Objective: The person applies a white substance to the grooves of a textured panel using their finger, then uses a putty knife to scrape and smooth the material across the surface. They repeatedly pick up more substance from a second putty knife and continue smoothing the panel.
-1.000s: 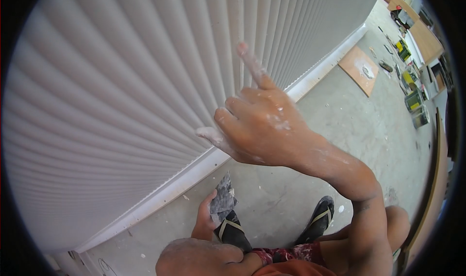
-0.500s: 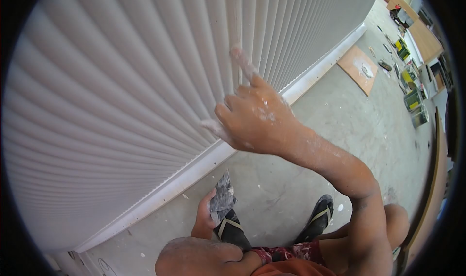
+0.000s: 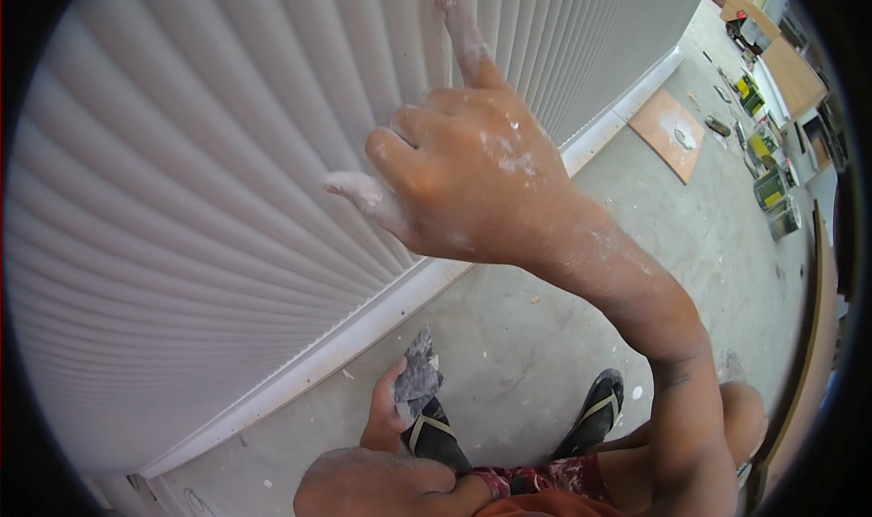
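My right hand (image 3: 472, 172), dusted with white powder, is raised against a white ribbed wall panel (image 3: 227, 154). One finger stretches up along a groove with its tip at the panel, the thumb sticks out to the left, and the other fingers are curled. Nothing shows in this hand, though its palm side is hidden. Low down by my foot, my left hand (image 3: 389, 397) grips a grey, white-smeared folded sheet (image 3: 419, 372) that looks like sandpaper. The fingers behind the sheet are hidden.
A white baseboard (image 3: 363, 313) runs along the panel's foot. On the grey floor (image 3: 672, 244) lies a wooden board (image 3: 656, 140) with white paste. Several tubs (image 3: 772, 188) and tools stand at the right. My sandalled feet (image 3: 595, 412) are below.
My right hand has moved up along the panel, its outstretched finger sliding higher on the groove. The left hand and the grey sheet have barely moved.
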Available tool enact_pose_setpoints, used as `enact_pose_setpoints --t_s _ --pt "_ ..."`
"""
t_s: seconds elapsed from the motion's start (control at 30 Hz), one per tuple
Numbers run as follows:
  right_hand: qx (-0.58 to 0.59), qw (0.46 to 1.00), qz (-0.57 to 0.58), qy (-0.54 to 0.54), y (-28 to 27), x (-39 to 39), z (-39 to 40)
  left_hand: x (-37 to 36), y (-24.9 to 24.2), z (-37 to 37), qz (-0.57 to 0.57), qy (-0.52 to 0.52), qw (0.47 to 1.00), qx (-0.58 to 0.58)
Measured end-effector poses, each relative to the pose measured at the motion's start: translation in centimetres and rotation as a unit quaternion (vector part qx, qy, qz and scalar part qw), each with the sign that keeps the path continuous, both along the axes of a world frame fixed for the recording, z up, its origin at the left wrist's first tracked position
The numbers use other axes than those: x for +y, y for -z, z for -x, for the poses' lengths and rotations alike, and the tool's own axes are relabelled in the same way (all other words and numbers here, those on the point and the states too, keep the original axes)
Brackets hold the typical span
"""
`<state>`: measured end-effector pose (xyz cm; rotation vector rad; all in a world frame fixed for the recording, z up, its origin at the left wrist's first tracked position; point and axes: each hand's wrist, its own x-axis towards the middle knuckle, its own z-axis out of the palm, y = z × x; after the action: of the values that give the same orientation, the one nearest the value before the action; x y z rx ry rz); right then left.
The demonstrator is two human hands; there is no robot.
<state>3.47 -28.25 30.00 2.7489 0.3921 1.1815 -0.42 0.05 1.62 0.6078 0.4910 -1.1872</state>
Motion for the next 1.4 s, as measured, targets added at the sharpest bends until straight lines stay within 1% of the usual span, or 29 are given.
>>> enact_pose_setpoints --t_s 0.17,0.23,0.33,0.37,0.43,0.57,0.6,0.67,0.8,0.87,0.9,0.97,1.1,1.17,1.3,1.4 --pt "0.056 0.998 -0.011 -0.002 2.1 -0.2 0.3 0.1 -0.2 0.0 -0.010 -0.001 1.000 0.002" --pt "0.063 0.998 -0.008 -0.001 3.1 -0.3 0.4 -0.2 -1.0 0.1 -0.055 -0.003 0.998 -0.013" --pt "0.071 0.997 0.003 -0.005 4.7 -0.3 0.5 -0.8 -2.3 0.2 -0.088 -0.014 0.996 -0.016" --pt "0.073 0.997 0.011 -0.008 5.2 -0.3 0.5 -0.7 -2.2 0.2 -0.090 -0.015 0.996 -0.016" --pt "0.081 0.997 0.010 -0.009 6.1 -0.3 0.5 -0.4 -1.8 0.1 -0.053 -0.013 0.998 0.002" --pt "0.095 0.995 -0.005 -0.004 7.3 -0.1 0.4 -0.1 -1.4 0.0 -0.038 -0.013 0.999 0.017" --pt "0.096 0.995 -0.007 -0.003 7.5 -0.1 0.5 -0.2 -1.4 0.1 -0.053 -0.012 0.998 0.011" --pt "0.178 0.984 0.003 0.019 7.8 -0.1 0.7 -0.2 -1.3 0.2 -0.069 -0.011 0.998 0.004" --pt "0.164 0.986 -0.013 0.012 10.2 -0.4 1.1 -0.1 -1.0 0.2 -0.077 -0.020 0.997 -0.005" --pt "0.207 0.978 -0.003 0.029 10.9 -0.2 1.8 -0.1 -0.9 0.2 -0.082 -0.020 0.996 -0.002" --pt "0.207 0.978 -0.003 0.029 11.1 -0.1 2.3 -0.1 -0.8 0.2 -0.075 -0.020 0.997 -0.002" --pt "0.213 0.975 -0.061 0.006 10.9 0.3 3.0 0.0 -0.8 0.2 -0.069 -0.021 0.997 0.000" --pt "0.172 0.983 -0.065 0.021 8.6 1.0 3.2 -0.4 -1.2 0.3 -0.096 -0.015 0.995 -0.008" --pt "0.133 0.989 -0.059 0.001 7.8 1.0 2.6 -0.4 -1.3 0.3 -0.107 -0.015 0.994 -0.004" --pt "0.132 0.990 -0.053 0.013 10.3 0.6 1.2 -0.1 -0.6 0.1 -0.055 -0.009 0.998 -0.013" --pt "0.145 0.988 -0.048 0.020 11.5 0.4 1.3 -0.2 -1.0 0.2 -0.056 -0.018 0.998 -0.005"
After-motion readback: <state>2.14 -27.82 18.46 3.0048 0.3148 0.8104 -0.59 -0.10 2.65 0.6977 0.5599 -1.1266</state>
